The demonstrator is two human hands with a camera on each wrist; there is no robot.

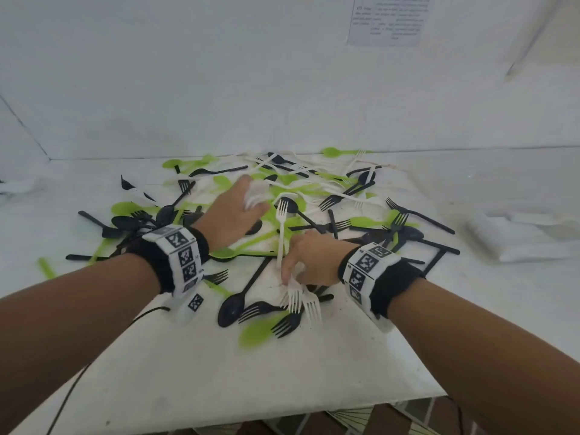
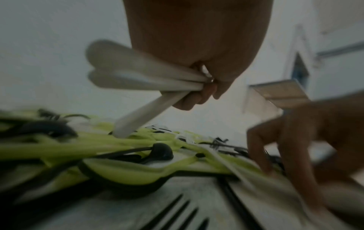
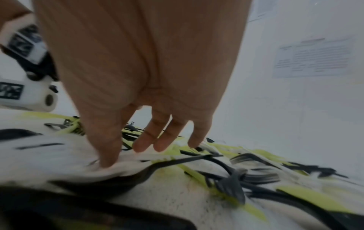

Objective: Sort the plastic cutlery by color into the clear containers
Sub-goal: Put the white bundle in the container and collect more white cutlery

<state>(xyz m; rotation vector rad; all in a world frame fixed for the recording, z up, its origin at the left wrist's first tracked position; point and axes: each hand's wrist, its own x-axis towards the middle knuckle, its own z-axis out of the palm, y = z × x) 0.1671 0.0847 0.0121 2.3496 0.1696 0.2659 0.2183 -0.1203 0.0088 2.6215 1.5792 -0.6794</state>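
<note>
Black, green and white plastic forks and spoons lie tangled in a pile (image 1: 314, 199) across the white table (image 1: 219, 372). My left hand (image 1: 248, 202) hovers over the middle of the pile and grips several white spoons (image 2: 133, 74), their bowls fanned out to the left. My right hand (image 1: 295, 271) is nearer me at the pile's front edge. It pinches a bunch of white forks (image 1: 301, 301) with tines pointing toward me, the thumb (image 3: 106, 155) pressing on them. One more white fork (image 1: 281, 221) points away from this hand.
A blurred pale translucent shape (image 1: 518, 237) lies on the table's right side, and another (image 1: 18, 183) at the far left. White walls close the back and left, with a printed sheet (image 1: 389, 20) on the back wall. A black cable (image 1: 78, 372) runs off the front-left edge.
</note>
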